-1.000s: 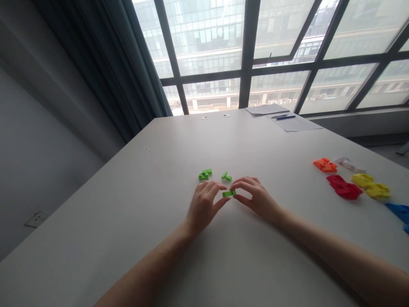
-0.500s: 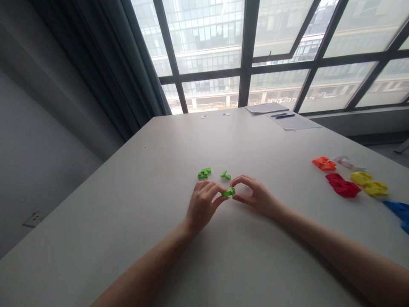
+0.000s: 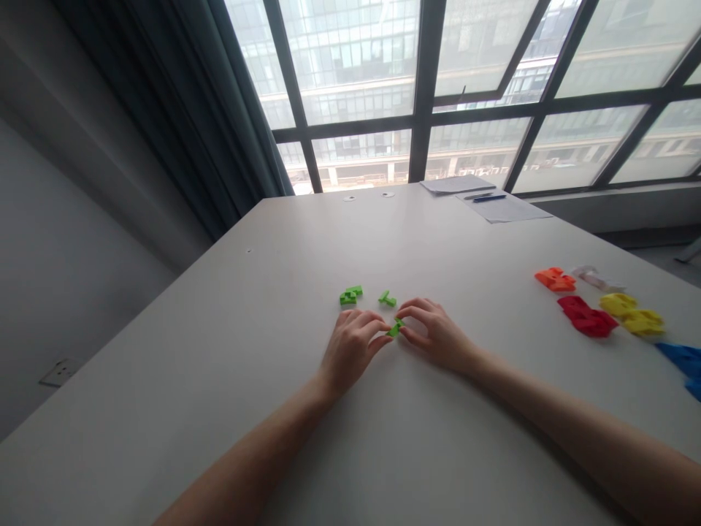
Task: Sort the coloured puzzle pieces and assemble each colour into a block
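Observation:
A small green plastic puzzle piece [image 3: 395,330] is between my two hands, just above or on the white table [image 3: 307,241]. My left hand [image 3: 353,347] pinches its left side between thumb and fingers. My right hand [image 3: 435,332] has its thumb and fingertips closed on the right side of the same piece. Beyond my left hand lies a green blocky cluster [image 3: 350,295], one or more pieces close together. Another green piece [image 3: 387,298], with a bar sticking up, lies just past the fingertips. The fingers partly cover the held piece.
To the right lie orange pieces [image 3: 555,279], red pieces [image 3: 588,318], yellow pieces [image 3: 632,315], blue pieces [image 3: 682,359] and a pale, clear-looking item [image 3: 598,279]. Papers [image 3: 504,208] and a pen [image 3: 489,198] rest at the far edge by the window.
The green piece has turned between my fingers and now sits more tilted. My right fingers have closed in around it, and my left hand has shifted slightly right.

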`<move>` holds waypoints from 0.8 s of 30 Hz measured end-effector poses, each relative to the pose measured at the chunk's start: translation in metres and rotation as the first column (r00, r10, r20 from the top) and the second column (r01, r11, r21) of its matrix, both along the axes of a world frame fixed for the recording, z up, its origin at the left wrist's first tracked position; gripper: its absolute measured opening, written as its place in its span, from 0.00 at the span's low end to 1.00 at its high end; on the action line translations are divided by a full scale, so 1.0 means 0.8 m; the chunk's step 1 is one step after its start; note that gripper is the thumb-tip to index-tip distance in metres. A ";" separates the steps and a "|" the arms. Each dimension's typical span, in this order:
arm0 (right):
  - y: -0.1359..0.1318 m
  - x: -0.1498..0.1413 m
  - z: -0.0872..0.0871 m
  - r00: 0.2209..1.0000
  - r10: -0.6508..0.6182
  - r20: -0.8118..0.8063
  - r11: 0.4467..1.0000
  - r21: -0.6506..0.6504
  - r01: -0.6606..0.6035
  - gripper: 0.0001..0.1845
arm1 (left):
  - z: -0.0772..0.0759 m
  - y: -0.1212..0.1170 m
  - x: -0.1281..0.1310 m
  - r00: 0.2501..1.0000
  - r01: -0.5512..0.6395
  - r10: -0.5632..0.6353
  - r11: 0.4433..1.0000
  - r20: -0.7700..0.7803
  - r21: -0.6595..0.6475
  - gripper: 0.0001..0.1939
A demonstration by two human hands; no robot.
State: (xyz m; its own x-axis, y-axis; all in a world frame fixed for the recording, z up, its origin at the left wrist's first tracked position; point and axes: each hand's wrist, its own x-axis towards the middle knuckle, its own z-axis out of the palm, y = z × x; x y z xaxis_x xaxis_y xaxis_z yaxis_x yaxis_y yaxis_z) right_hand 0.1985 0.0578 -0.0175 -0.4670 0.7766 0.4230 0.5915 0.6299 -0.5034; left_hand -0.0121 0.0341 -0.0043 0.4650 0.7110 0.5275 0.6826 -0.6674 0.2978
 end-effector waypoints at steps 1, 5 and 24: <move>0.000 0.000 -0.001 1.000 -0.008 0.017 1.000 0.005 0.008 0.06 | 0.000 -0.001 0.000 1.000 -0.007 0.007 1.000 -0.013 -0.006 0.04; -0.002 -0.001 0.002 0.998 -0.028 0.057 1.000 -0.004 0.029 0.07 | 0.002 -0.002 0.000 0.988 -0.155 0.155 0.988 -0.023 0.015 0.11; -0.001 0.001 0.003 0.997 0.024 0.069 1.000 -0.004 -0.024 0.07 | -0.008 0.028 -0.026 0.842 -0.524 0.505 0.849 -0.188 -0.066 0.16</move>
State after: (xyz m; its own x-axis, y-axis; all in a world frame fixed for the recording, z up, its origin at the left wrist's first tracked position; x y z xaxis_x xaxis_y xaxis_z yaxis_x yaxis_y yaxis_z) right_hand 0.1990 0.0567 -0.0148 -0.5138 0.7661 0.3862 0.6095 0.6427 -0.4641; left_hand -0.0330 0.0568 -0.0109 0.0862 0.9200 0.3824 0.9623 -0.1762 0.2071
